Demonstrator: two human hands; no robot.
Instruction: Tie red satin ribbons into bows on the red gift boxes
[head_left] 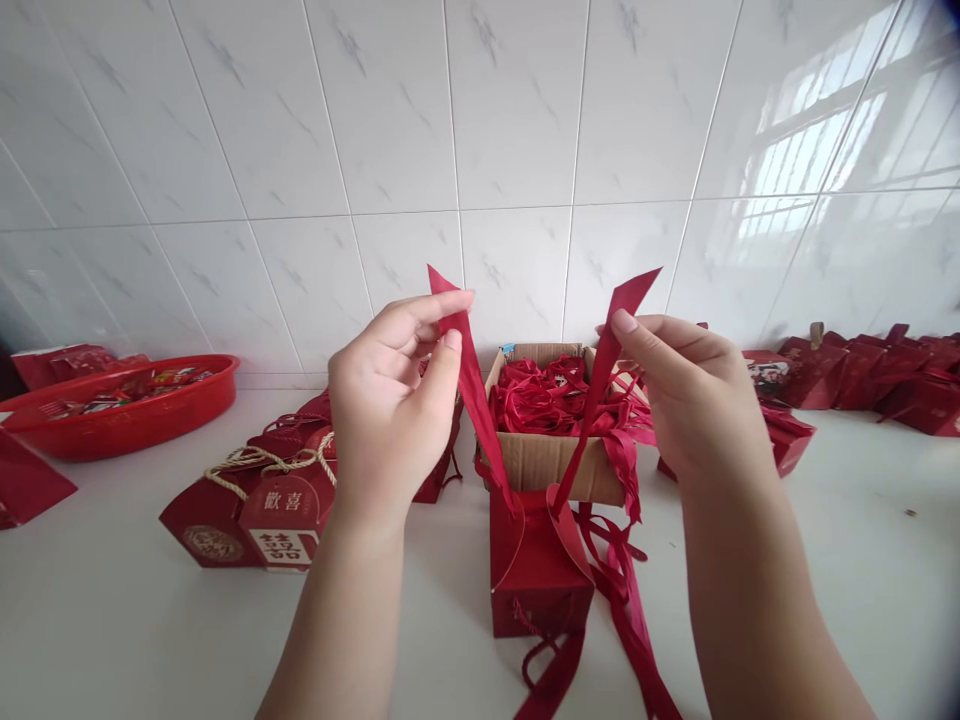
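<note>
The left hand (379,420) and right hand (701,400) are raised on either side of a small red gift box (541,565) standing on the white table (847,600). The left grip has the left ribbon end (478,400) between thumb and index finger, though how firmly cannot be told; the right grip pinches the right ribbon end (600,380). Both strips slant apart upward from the box's curved top flaps, their tips cut at an angle. Just behind it, a cardboard box (559,465) is filled with tangled red ribbons (540,400), some spilling over its edge. A corded gift box (217,510) sits to the left, near a red basin (142,430) of wrapped sweets (142,385).
</note>
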